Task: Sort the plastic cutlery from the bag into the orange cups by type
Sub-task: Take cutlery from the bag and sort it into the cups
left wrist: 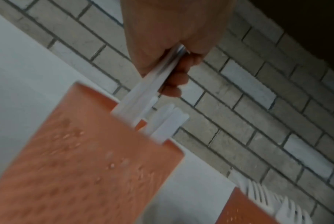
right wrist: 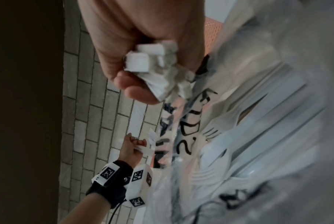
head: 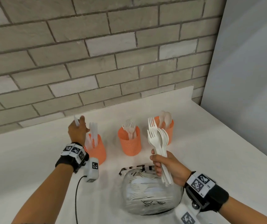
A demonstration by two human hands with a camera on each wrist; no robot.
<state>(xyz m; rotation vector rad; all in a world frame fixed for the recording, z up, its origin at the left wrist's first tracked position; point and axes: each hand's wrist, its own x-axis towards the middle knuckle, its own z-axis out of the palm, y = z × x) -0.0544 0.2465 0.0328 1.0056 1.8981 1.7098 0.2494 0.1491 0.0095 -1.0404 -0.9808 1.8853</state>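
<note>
**Inspector:** Cutlery is split between your two hands, three orange cups and the bag [head: 150,193]. Your left hand [head: 77,130] pinches a few knives [left wrist: 143,97] above the left cup [head: 95,151], blades angled down toward its mouth. I judge you are about to drop them in with the knives standing there.

**Operator:** And my right?

**Inspector:** Your right hand [head: 166,167] is clamped around the handles of a bundle of forks and spoons [head: 157,139], heads up, held over the bag. Gripped low like that, the heads fan out, so you can tell types apart before dealing them out.

**Operator:** Counts?

**Inspector:** Three cups in a row: knives left, forks in the middle cup [head: 130,141], spoons in the right cup [head: 165,130]. One bag, lying on the counter [head: 32,159] with more cutlery inside. Pieces per cup and per hand cannot be counted reliably; they overlap and blur.

**Operator:** Progress?

**Inspector:** Partial, by my estimate. The bag holds plenty.
</note>
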